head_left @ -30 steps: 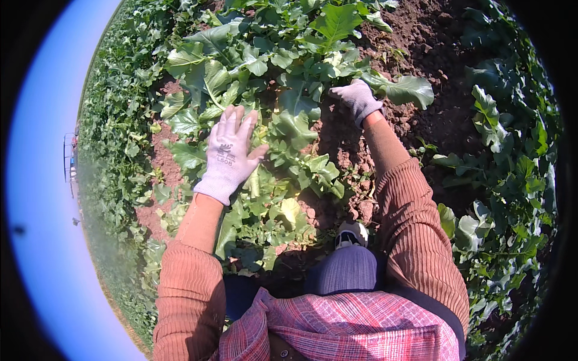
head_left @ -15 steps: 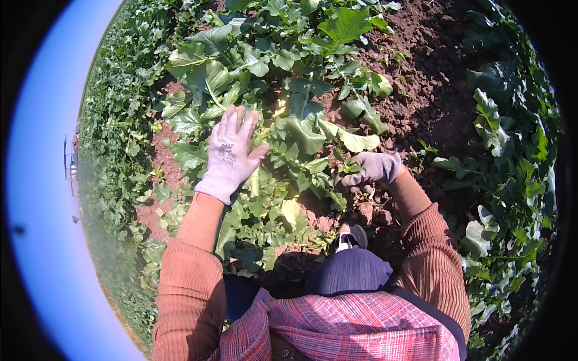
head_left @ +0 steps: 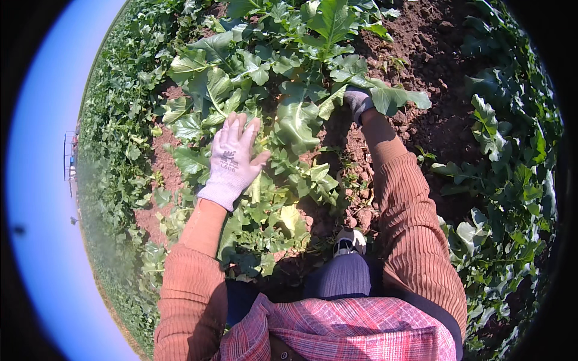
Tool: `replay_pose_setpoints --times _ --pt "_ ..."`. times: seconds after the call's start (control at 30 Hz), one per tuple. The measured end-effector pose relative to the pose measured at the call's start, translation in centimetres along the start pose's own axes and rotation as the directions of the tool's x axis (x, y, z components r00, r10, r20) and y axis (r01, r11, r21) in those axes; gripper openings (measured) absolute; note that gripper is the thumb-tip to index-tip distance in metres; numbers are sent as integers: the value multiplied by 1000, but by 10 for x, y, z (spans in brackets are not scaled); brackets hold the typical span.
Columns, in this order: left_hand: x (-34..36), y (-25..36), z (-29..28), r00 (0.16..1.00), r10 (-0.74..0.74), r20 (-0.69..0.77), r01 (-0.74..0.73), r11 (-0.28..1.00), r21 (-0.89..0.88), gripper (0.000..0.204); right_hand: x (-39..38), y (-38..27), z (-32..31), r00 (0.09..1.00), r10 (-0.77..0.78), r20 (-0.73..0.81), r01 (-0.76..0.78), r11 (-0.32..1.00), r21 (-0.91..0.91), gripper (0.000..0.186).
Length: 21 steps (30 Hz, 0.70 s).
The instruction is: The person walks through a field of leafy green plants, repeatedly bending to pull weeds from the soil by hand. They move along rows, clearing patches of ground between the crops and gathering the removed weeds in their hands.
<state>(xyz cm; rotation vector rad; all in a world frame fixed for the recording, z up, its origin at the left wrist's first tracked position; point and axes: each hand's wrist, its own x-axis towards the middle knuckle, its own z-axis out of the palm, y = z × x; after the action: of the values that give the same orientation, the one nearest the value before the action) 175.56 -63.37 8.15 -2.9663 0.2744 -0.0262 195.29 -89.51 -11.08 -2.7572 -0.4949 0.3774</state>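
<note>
My left hand (head_left: 231, 162), in a pale glove, lies palm down with its fingers stretched out against the leafy plants. It touches the lobed green leaves (head_left: 217, 90) just beyond its fingertips. Farther out, my right hand (head_left: 359, 102) in a greyish glove reaches in under a broad leaf (head_left: 394, 99), which covers its fingers. Whether those fingers hold anything is hidden. Between the two hands stands a large drooping leaf (head_left: 298, 123). Nearer to me, a yellow leaf (head_left: 290, 218) sits among smaller green leaves.
Reddish-brown cloddy soil (head_left: 421, 54) runs along the right of the row. Another row of leafy plants (head_left: 490, 132) grows at the far right, and more crop (head_left: 129, 114) spreads to the left. My shoe (head_left: 350, 242) stands on the soil close in front of me.
My right hand has moved away from the small weeds near my foot, forward and under the broad leaf, lifting leaves there. My left hand has stayed nearly in place.
</note>
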Motion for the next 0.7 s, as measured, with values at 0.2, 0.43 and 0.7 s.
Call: replay_pose_setpoints --times 0.2,0.43,0.7 --pt "0 -2 -1 1000 5 -9 -5 1000 -21 76 0 16 40 972 162 -173 -13 766 643 34" --pt "-1 -6 5 998 39 -52 -40 999 -13 78 -140 29 39 919 -98 381 -352 232 907 31" --pt "7 11 -24 998 59 36 -61 996 58 78 -103 42 32 851 442 -283 -163 735 658 28"
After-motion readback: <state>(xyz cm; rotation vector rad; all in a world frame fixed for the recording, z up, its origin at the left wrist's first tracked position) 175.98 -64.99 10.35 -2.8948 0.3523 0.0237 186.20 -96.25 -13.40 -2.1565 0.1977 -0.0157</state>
